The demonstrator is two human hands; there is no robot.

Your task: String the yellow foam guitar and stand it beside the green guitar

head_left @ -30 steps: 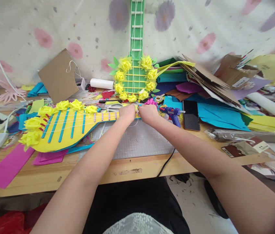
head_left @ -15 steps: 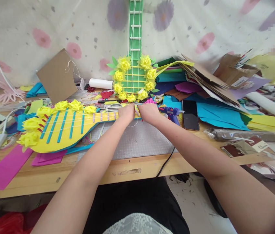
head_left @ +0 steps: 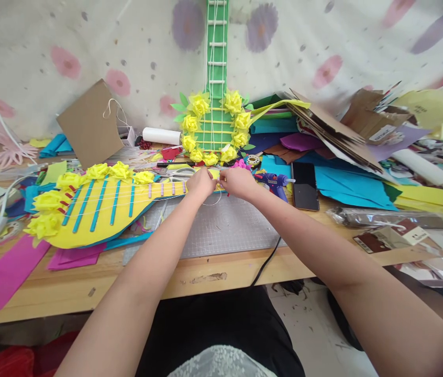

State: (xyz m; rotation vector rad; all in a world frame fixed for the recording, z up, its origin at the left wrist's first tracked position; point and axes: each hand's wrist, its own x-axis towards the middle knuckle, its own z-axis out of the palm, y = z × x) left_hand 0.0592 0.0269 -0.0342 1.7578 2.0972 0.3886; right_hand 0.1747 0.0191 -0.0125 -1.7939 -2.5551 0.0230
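A yellow craft lute with blue backing, blue strips and paper roses lies on its back across the table, its neck pointing right. White strings run over its face toward my hands. At the far end of the neck, my left hand is closed in a pinch. Facing it, fingertips almost touching, my right hand is pinched as well. A thin white string loops down below the fingers, which appear to grip it. The neck's end is largely hidden by both hands.
Behind stands a green craft instrument ringed with yellow roses. A blue glue gun and a phone lie to the right. Scissors rest behind the neck. A cutting mat is underneath. Cardboard sheets lean at the back right.
Both hands have shifted slightly: the left has turned so its fingers show, and a small gap has appeared between the hands. The lute stays in place.
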